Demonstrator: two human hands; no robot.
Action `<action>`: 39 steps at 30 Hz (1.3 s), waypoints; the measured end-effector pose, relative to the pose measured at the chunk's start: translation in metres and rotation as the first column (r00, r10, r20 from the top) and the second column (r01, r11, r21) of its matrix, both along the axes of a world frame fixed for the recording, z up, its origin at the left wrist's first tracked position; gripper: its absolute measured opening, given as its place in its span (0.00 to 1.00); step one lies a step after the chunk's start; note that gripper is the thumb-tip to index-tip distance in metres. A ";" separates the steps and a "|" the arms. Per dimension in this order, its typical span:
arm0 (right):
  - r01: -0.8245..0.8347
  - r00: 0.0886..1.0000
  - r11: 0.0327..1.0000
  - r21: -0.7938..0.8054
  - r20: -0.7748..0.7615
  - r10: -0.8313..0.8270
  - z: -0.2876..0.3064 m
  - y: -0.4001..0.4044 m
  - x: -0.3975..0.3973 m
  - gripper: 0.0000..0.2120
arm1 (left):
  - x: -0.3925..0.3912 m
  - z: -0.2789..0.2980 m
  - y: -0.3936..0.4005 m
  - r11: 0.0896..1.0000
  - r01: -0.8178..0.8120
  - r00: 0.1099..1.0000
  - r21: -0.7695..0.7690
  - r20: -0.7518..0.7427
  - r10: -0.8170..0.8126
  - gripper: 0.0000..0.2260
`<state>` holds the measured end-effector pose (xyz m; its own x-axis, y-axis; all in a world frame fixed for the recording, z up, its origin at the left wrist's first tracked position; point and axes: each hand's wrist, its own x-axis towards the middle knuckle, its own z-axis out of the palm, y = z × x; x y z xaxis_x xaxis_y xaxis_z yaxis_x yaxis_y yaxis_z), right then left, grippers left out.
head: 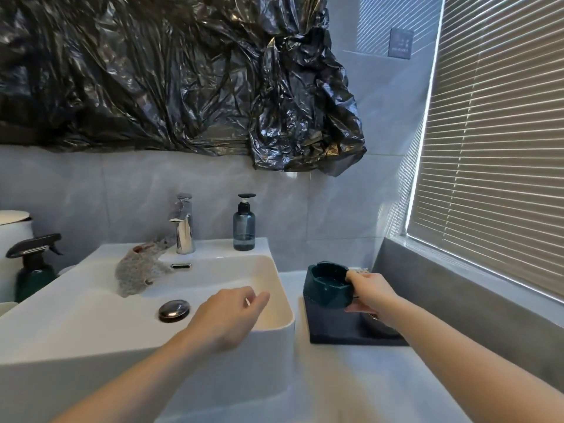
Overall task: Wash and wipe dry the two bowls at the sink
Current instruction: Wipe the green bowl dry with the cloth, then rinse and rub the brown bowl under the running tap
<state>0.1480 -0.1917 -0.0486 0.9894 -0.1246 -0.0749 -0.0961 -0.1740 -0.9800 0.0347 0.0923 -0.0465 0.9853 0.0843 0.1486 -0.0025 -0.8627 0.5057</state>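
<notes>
Both arms reach forward, left grip (232,309) loosely curled and holding nothing, right grip (370,293) clasped around something.

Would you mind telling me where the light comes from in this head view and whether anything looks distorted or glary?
In the head view, daylight enters through the window blinds on the right, striping the wall beside them; the black plastic sheet shows glare; the wide lens bows the sink rim; the right hand gripping the green bowl is sharp.

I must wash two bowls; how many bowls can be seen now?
1: a dark green bowl over the dark mat, held by the right hand. Another may be hidden behind that hand.
</notes>
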 end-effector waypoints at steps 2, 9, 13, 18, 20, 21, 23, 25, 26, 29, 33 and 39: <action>0.003 0.999 0.997 -0.071 -0.042 -0.006 -0.013 -0.005 0.009 0.08 | 0.003 -0.002 0.000 1.000 0.007 0.999 -0.012 -0.032 -0.008 0.23; -0.004 0.987 0.976 -0.218 -0.160 -0.032 -0.044 -0.001 0.032 0.16 | 0.010 -0.007 0.003 0.999 0.008 1.000 -0.033 -0.028 -0.008 0.21; -0.004 0.983 0.960 -0.280 -0.176 -0.048 -0.049 0.003 0.035 0.16 | 0.011 -0.008 0.003 0.999 0.003 1.000 -0.048 -0.021 -0.004 0.19; -0.003 0.981 0.939 -0.344 -0.185 -0.065 -0.054 0.003 0.036 0.16 | 0.011 -0.009 0.004 0.998 0.002 1.000 -0.064 -0.030 -0.004 0.16; -0.006 0.982 0.926 -0.378 -0.178 -0.067 -0.055 0.004 0.035 0.16 | 0.011 -0.009 0.004 0.998 0.000 1.000 -0.067 -0.032 -0.002 0.16; -0.006 0.982 0.918 -0.397 -0.174 -0.068 -0.056 0.004 0.034 0.17 | 0.012 -0.010 0.005 0.998 -0.002 0.999 -0.070 -0.032 0.000 0.16; -0.010 0.983 0.904 -0.427 -0.168 -0.068 -0.056 0.005 0.032 0.16 | 0.012 -0.010 0.006 0.997 -0.004 0.999 -0.076 -0.032 0.001 0.15; -0.014 0.983 0.894 -0.448 -0.172 -0.071 -0.054 0.007 0.028 0.15 | 0.012 -0.010 0.005 0.997 -0.007 1.000 -0.076 -0.029 0.004 0.15; -0.018 0.982 0.887 -0.461 -0.176 -0.071 -0.053 0.007 0.027 0.15 | 0.012 -0.010 0.005 0.997 -0.007 1.000 -0.075 -0.026 0.005 0.15; -0.033 0.984 0.852 -0.522 -0.167 -0.064 -0.050 0.008 0.020 0.13 | 0.012 -0.010 0.005 0.997 -0.009 1.000 -0.075 -0.018 0.008 0.15; -0.043 0.990 0.800 -0.598 -0.133 -0.046 -0.046 0.003 0.013 0.15 | 0.010 -0.010 0.006 0.997 -0.007 1.000 -0.073 -0.010 0.007 0.14; 0.242 0.959 0.748 -0.619 0.272 -0.085 -0.040 -0.030 0.001 0.18 | 0.008 -0.008 0.003 0.998 -0.003 1.000 -0.064 0.000 0.003 0.14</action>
